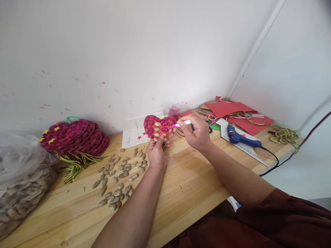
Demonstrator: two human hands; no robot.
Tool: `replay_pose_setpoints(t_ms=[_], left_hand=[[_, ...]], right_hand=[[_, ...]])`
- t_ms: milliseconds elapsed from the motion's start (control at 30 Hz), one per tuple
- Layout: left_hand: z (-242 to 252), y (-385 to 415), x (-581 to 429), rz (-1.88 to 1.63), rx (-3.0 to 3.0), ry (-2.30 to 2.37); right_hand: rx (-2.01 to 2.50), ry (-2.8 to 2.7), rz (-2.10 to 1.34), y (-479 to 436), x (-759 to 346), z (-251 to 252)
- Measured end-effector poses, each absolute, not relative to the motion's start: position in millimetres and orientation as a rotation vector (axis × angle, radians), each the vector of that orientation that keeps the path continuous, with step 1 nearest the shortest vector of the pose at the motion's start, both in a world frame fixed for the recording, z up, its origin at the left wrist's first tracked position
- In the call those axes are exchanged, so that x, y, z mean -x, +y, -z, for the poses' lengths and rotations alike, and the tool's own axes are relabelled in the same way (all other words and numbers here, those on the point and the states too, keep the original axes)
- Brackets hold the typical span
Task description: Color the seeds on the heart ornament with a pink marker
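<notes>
My left hand [157,153] is closed on the lower edge of a red heart-shaped piece [157,130] covered with peanut shells. Some of its shells are magenta, while others in the middle and lower right are pale. In my right hand [196,132] is a white-handled paintbrush [184,122], pinched between thumb and fingers. Its pink tip touches or nearly touches the right side of the heart. Behind the heart stands a small clear cup [174,111] with pink paint on it. Loose peanuts [124,174] lie on the wooden table to the left of my left forearm.
A stack of magenta peanut-covered pieces [85,136] with green tassels leans at the left, beside a plastic bag of peanuts [23,193]. Rightward are red paper sheets [224,110], a blue glue gun [241,138] with its cord, and green cords [283,136]. A wall [124,62] borders the back.
</notes>
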State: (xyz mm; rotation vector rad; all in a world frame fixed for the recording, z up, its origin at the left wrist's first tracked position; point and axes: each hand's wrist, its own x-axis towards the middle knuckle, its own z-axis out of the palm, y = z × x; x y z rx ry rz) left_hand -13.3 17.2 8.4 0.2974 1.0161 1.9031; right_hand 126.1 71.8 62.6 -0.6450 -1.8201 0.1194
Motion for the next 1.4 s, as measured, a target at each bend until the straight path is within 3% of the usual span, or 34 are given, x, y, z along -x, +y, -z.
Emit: replay_pose_setpoints(t_ms=[1400], left_hand=[[-11.8, 16.2, 12.7, -1.905, -0.305, 1.019]], right_hand=[[0.584, -1.833, -0.135, 71.5, -127.5, -63.7]])
